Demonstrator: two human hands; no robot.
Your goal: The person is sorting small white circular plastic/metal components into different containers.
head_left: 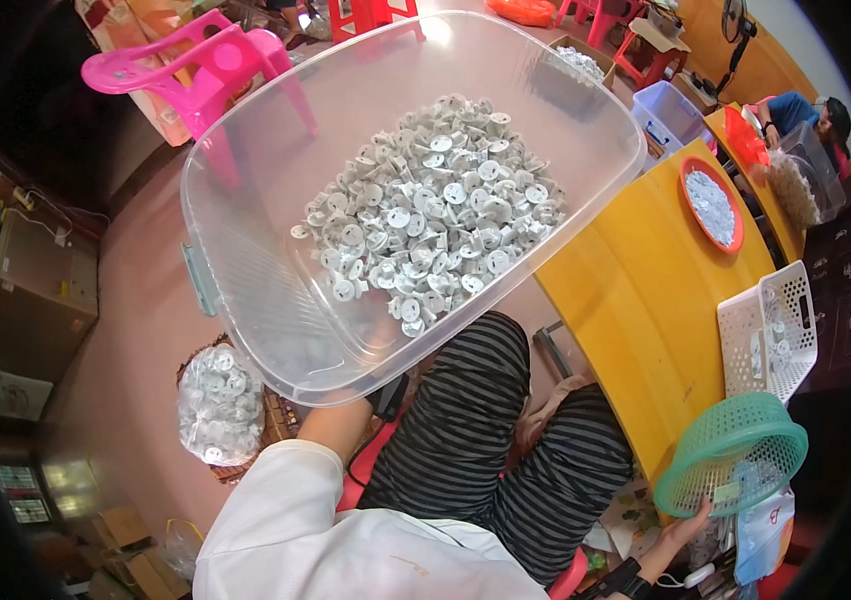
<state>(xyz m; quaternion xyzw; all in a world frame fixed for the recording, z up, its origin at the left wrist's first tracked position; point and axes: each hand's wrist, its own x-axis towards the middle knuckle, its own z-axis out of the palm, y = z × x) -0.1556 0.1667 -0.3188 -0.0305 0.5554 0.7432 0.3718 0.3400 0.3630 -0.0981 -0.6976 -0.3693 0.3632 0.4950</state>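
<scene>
A large clear plastic tub (276,230) tilts in front of me above my lap, with a heap of small white plastic parts with round slotted heads (436,210) in it. My left forearm (338,424) reaches up beneath the tub's near corner. The hand itself is hidden behind the tub, so its fingers do not show. At the lower right, my right hand (691,524) grips the rim of a green mesh basket (686,450), thumb on the edge. The basket leans on its side by the table's near end, with a few pale pieces showing through its mesh.
The yellow table (636,300) carries a white perforated basket (741,350) and a red dish of white pieces (711,205). A clear bag of white parts (218,405) sits at my left. A pink chair (211,75) stands far left; another person (796,115) sits far right.
</scene>
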